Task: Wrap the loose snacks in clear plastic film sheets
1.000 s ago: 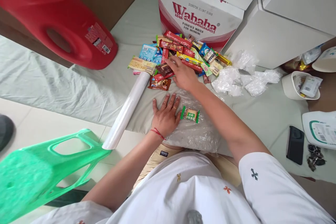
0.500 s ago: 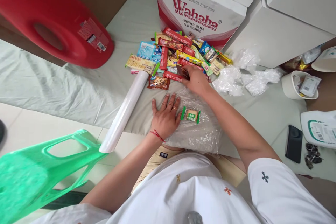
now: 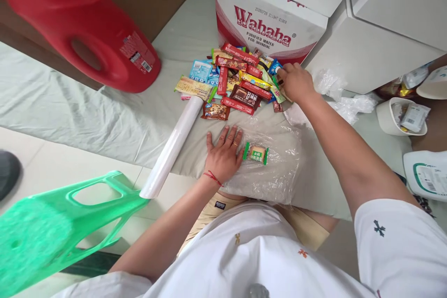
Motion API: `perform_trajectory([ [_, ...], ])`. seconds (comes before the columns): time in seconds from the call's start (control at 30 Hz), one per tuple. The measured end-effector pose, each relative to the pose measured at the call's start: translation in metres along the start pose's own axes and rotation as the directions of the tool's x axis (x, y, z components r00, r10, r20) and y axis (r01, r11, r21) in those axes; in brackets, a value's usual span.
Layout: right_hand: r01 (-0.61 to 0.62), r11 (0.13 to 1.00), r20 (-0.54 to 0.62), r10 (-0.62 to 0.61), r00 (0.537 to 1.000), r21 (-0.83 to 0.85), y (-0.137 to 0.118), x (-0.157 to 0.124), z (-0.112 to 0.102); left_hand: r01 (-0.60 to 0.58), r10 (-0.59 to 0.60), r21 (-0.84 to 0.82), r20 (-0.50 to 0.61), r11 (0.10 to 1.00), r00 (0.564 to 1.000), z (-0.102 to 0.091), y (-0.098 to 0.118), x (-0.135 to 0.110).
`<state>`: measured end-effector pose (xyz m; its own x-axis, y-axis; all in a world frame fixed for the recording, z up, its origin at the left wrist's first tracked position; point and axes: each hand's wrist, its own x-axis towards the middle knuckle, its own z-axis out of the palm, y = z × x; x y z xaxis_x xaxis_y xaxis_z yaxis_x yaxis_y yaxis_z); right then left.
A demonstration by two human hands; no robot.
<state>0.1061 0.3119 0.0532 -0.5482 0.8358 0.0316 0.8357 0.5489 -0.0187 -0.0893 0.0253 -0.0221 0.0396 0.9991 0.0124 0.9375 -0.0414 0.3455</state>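
My left hand lies flat, fingers spread, on the left part of a sheet of clear plastic film. Beside its thumb, a small biscuit packet with green ends rests on the film. My right hand reaches to the right side of a heap of wrapped snacks, its fingers bent round a snack packet that they mostly cover. In the heap are red wafer bars, a dark brown cocoa packet, a pale cracker packet and a chocolate-chip cookie packet.
A white roll of film lies left of my left hand, above a green plastic stool. Behind the heap stands a Wahaha carton. A red jug is at left; crumpled clear plastic and a white tub are at right.
My right hand has moved from the brown cocoa packet at the heap's front to its right side. The cocoa packet now lies uncovered on the heap. My left hand stays flat on the film.
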Motion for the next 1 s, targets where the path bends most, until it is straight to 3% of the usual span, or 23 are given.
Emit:
perform_trajectory([
  [0.13, -0.056, 0.997, -0.065, 0.060, 0.996, 0.060, -0.023, -0.042, -0.027, -0.001, 0.001, -0.007, 0.000, 1.000, 1.000, 0.000, 0.000, 0.000],
  [0.23, 0.071, 0.956, 0.047, -0.088, 0.995, 0.283, -0.049, -0.094, -0.038, 0.005, -0.005, -0.005, -0.018, 1.000, 1.000, 0.001, -0.001, 0.000],
  [0.3, 0.139, 0.900, 0.099, -0.196, 0.976, 0.413, -0.068, -0.129, -0.035, 0.002, -0.002, 0.002, -0.027, 1.000, 1.000, 0.002, -0.001, 0.000],
  [0.37, 0.147, 0.877, 0.131, -0.230, 0.964, 0.457, -0.088, -0.158, -0.026, -0.005, 0.005, 0.010, -0.029, 1.000, 1.000, 0.003, -0.001, -0.001],
  [0.5, 0.103, 0.927, 0.191, -0.182, 0.965, 0.361, -0.119, -0.191, -0.004, -0.023, 0.024, 0.025, -0.026, 0.999, 0.999, 0.005, -0.001, -0.001],
  [0.6, 0.079, 0.959, 0.205, -0.138, 0.969, 0.273, -0.126, -0.197, 0.007, -0.023, 0.025, 0.033, -0.034, 0.999, 0.999, 0.007, -0.002, -0.001],
  [0.7, 0.084, 0.944, 0.145, -0.137, 0.980, 0.319, -0.115, -0.189, 0.013, -0.016, 0.017, 0.023, -0.042, 1.000, 0.999, 0.008, -0.002, 0.000],
  [0.87, -0.019, 0.954, 0.031, 0.011, 0.999, 0.301, -0.086, -0.145, 0.029, 0.021, -0.022, -0.018, -0.079, 1.000, 0.997, 0.008, -0.004, 0.001],
  [1.0, 0.012, 0.956, 0.079, -0.036, 0.996, 0.293, -0.086, -0.109, 0.042, 0.023, -0.025, -0.028, -0.091, 0.999, 0.996, 0.008, -0.004, 0.001],
])
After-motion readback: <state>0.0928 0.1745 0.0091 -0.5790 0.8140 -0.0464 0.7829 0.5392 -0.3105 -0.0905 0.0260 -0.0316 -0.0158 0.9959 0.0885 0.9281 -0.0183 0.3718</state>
